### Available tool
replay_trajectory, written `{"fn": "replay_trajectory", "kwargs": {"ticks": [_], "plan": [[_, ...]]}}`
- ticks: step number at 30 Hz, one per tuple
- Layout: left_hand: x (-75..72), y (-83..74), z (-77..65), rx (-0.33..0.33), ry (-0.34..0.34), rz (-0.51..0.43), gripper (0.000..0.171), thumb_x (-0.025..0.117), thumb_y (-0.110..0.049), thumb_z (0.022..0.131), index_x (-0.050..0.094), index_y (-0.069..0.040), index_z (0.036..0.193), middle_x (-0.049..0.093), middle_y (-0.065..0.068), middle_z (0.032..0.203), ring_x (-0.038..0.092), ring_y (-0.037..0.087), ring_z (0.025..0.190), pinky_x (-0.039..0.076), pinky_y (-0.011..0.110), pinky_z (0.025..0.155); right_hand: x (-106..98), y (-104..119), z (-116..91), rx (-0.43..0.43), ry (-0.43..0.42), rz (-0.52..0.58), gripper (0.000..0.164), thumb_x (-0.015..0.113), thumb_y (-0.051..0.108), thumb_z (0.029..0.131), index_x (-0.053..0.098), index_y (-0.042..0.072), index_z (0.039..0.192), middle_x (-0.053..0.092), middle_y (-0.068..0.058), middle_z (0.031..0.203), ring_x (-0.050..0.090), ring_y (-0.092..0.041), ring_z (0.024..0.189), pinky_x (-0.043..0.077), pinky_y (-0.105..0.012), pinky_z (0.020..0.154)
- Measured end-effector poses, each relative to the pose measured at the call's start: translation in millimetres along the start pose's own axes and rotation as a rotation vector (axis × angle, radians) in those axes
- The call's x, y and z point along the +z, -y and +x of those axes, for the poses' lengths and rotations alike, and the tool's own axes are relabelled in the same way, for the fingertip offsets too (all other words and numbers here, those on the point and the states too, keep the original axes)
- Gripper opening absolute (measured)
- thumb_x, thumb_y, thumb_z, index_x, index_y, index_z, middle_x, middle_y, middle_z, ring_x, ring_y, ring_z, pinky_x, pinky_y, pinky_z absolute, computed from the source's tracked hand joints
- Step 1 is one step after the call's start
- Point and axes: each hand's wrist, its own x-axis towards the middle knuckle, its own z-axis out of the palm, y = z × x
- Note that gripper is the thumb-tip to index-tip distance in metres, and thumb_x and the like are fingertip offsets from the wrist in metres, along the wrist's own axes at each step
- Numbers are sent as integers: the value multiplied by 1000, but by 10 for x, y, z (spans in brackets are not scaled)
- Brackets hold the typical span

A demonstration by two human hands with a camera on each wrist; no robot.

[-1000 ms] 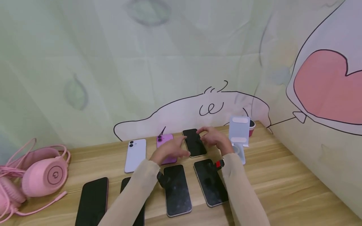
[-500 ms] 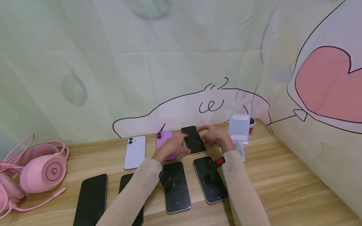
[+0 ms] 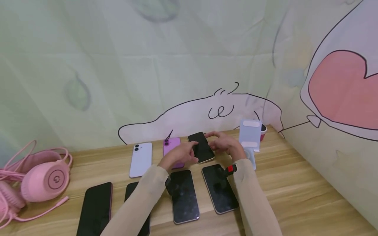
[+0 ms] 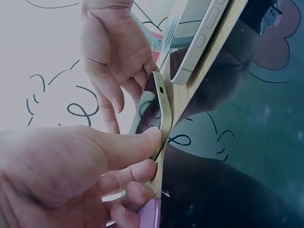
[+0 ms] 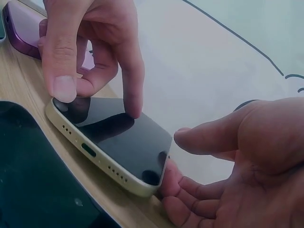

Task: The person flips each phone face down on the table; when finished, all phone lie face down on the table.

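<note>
A black-screened smartphone (image 3: 203, 149) with a pale yellow-green frame lies face up at the back of the wooden table. My left hand (image 3: 180, 154) holds its left side: the right wrist view shows the thumb pressed on a near corner (image 5: 61, 100) and a fingertip on the screen. From the other side my right hand (image 3: 225, 144) reaches to the long edge, its fingertips at the frame and its thumb just off the glass. A purple phone (image 3: 172, 144) is partly hidden behind my left hand. Two dark phones (image 3: 185, 200) (image 3: 220, 191) lie below my wrists.
A white phone (image 3: 141, 160) lies face down to the left, and a black phone (image 3: 95, 206) nearer me. My left sleeve covers part of another dark phone (image 3: 131, 188). Pink headphones (image 3: 47, 180) sit far left. A pale blue stand (image 3: 249, 136) and a cup (image 3: 262, 132) stand right.
The smartphone between my hands has shifted slightly left and turned a little. My right fingers have moved in against its right edge; my left hand stays nearly in place.
</note>
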Motion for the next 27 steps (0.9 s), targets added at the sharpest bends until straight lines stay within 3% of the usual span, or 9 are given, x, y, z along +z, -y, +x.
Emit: {"fn": "replay_trajectory", "kwargs": {"ticks": [7, 15, 21, 27], "plan": [[-10, 7, 15, 23, -30, -32, 76, 75, -16, 91, 33, -14, 154, 61, 4, 87, 56, 17, 76, 46, 31, 73, -31, 12, -24, -34, 24, 85, 48, 50, 4, 101, 42, 15, 148, 64, -15, 108, 60, -23, 83, 49, -32, 77], [-7, 56, 76, 49, -62, -128, 78, 75, -18, 91, 30, -9, 154, 63, 7, 86, 57, 19, 73, 47, 30, 69, -22, -7, 0, -103, 67, 152, 45, 51, 4, 102, 46, 7, 147, 60, -14, 104, 57, -23, 84, 49, -32, 82], [74, 132, 80, 47, -96, -217, 71, 66, -31, 98, 30, -4, 153, 61, 8, 86, 58, 18, 66, 45, 29, 63, 29, -82, 2, -136, 147, 241, 47, 52, 2, 101, 44, 4, 148, 60, -12, 93, 60, -19, 76, 53, -30, 78], [-15, 129, 43, -1, -135, -227, 72, 59, -46, 99, 32, -6, 152, 63, 8, 89, 63, 19, 68, 47, 30, 63, 45, 24, -55, -211, 205, 237, 46, 51, 0, 102, 45, 5, 148, 61, -12, 95, 62, -19, 76, 55, -34, 83]]}}
